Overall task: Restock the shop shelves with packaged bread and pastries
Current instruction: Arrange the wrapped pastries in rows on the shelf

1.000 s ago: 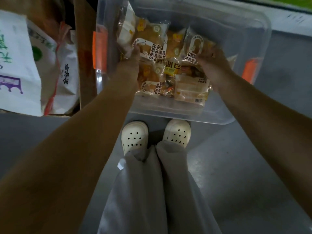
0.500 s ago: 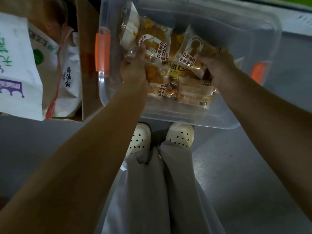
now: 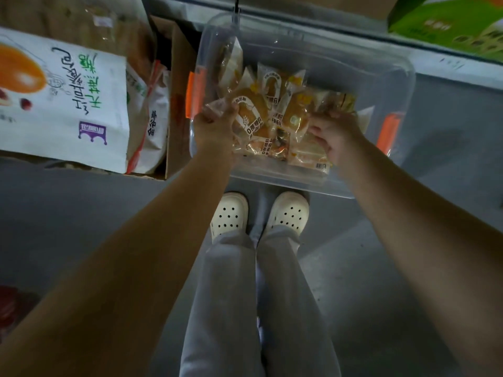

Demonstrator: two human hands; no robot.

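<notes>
A clear plastic bin with orange side latches sits on the grey floor in front of my feet. Inside lie several clear-wrapped bread packets with white and yellow labels. My left hand grips the edge of one bread packet at the bin's left side. My right hand is curled round another bread packet near the bin's right middle. More packets lie under both hands.
A cardboard box with a big white printed bag and smaller bags stands left of the bin. A green carton sits at the far right. My white clogs stand close to the bin's near wall.
Both hands have lifted their bread packets a little within the bin. The camera has drawn back, so more of the box, the bags and the green carton shows.
</notes>
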